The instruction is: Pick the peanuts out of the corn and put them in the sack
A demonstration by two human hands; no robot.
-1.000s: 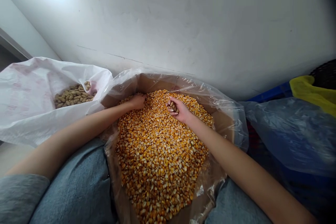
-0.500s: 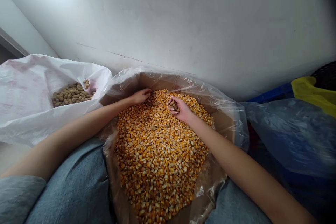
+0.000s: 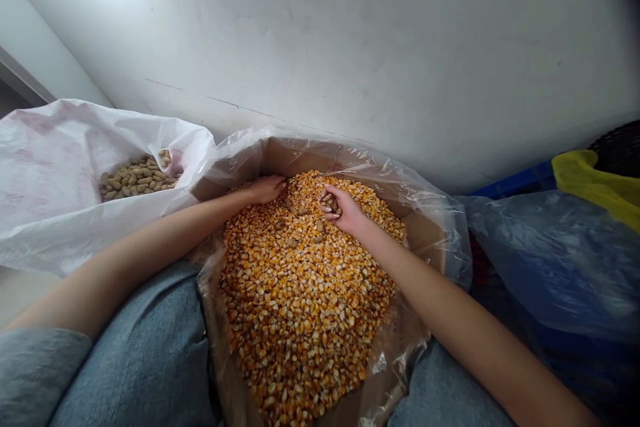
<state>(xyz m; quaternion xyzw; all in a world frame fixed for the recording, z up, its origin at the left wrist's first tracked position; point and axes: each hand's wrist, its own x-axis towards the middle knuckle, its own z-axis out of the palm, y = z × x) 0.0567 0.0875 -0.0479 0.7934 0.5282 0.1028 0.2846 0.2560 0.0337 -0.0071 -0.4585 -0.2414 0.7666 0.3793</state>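
Note:
Yellow-orange corn kernels (image 3: pixel 310 300) fill a clear plastic liner (image 3: pixel 430 213) inside a brown cardboard box between my knees. My right hand (image 3: pixel 347 212) is closed around several unshelled peanuts (image 3: pixel 330 202), palm turned inward above the corn. At the far left of the pile, my left hand (image 3: pixel 267 189) rests low against the kernels. Its fingers look curled together, and whatever is in them is hidden. A few loose peanuts (image 3: pixel 293 242) lie on the corn between and in front of my hands.
To the left, a white woven sack (image 3: pixel 50 167) holds more peanuts (image 3: pixel 137 178). A plain wall (image 3: pixel 325 47) rises behind the box. On the right are a bluish plastic bag (image 3: pixel 555 253), a yellow mesh bag (image 3: pixel 580 170) and a blue crate (image 3: pixel 520 180).
My left hand has dipped slightly down and to the left against the corn. More loose peanuts now show near the middle of the pile. My right hand has barely moved.

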